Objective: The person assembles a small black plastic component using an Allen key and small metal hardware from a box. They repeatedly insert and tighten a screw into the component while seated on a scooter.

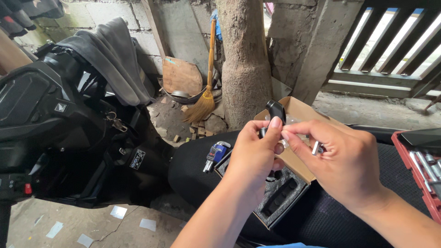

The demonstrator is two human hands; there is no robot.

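My left hand [254,154] is closed on a small black angled plastic part [276,110], held up over the scooter seat [197,170]. My right hand [347,160] meets it fingertip to fingertip and pinches a short silver metal piece [316,147] between thumb and fingers. Beneath both hands an open cardboard box [301,112] with a dark foam insert [280,197] rests on the seat. A set of hex keys in a blue holder [216,154] lies on the seat just left of my left hand.
The black scooter body [50,124], draped with a grey cloth [112,55], fills the left side. A red tool tray [425,165] sits at the right edge. Behind stand a tree trunk [243,59], a straw broom [205,98] and block walls.
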